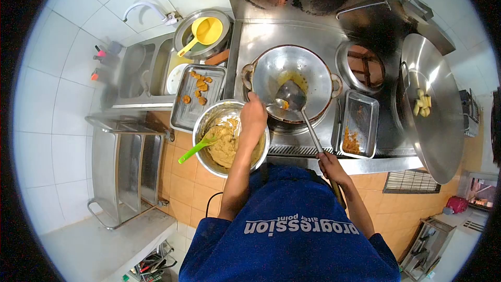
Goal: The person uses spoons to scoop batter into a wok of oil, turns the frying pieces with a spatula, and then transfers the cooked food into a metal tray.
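My left hand [253, 120] is closed on a metal spoon [274, 105] at the near-left edge of the wok [266, 68]. The spoon's tip meets a big wok ladle [290, 94], and a small orange-yellow lump [284, 104] sits where they meet. Wrapped round the ladle's long handle is my right hand [334, 168], in front of the stove. Yellowish residue lies in the wok's bottom. Below my left forearm stands a steel bowl [202, 160] of thick yellow batter [224, 146], with a green-handled utensil [193, 152] resting in it.
Fried orange pieces lie on a metal tray [180, 109] at the left. A smaller tray [368, 112] with orange crumbs is right of the wok. Farther right, a large wok [438, 141] holds pale pieces. A yellow dipper [209, 30] rests on a pot near the sink [162, 68].
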A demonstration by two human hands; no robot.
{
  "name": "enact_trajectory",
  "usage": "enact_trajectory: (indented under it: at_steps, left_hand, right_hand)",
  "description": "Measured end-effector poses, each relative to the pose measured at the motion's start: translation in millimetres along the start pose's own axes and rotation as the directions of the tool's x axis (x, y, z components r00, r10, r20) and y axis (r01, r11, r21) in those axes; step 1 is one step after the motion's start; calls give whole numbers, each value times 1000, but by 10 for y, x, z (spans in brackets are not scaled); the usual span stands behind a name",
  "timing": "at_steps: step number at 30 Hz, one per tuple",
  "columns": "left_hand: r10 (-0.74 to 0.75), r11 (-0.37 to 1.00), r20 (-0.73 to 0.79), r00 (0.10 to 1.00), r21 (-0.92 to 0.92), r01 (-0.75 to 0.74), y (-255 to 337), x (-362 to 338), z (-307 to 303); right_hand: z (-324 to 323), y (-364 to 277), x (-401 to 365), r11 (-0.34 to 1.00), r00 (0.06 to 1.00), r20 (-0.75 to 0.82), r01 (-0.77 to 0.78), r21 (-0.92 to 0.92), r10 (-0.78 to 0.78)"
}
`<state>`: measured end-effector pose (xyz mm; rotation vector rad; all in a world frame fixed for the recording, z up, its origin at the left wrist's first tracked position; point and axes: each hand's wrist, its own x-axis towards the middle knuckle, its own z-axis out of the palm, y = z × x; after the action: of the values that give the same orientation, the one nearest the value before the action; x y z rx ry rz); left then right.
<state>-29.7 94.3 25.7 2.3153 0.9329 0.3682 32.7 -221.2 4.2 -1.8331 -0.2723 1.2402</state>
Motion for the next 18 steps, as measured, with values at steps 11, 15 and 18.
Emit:
enact_trajectory:
  at_steps: [11, 15, 18]
  left_hand:
    - [-37, 990, -132, 991, -139, 19, 41, 21, -289]
    - [-83, 966, -255, 963, -256, 15, 13, -26, -520]
    - [-128, 965, -290, 948, -256, 52, -9, -66, -693]
  right_hand:
    - [-25, -160, -6, 820, 969, 208, -225, 526, 133]
    - [-33, -294, -33, 787, 951, 264, -286, 547, 161]
    - [-22, -514, -37, 807, 955, 249, -274, 523, 163]
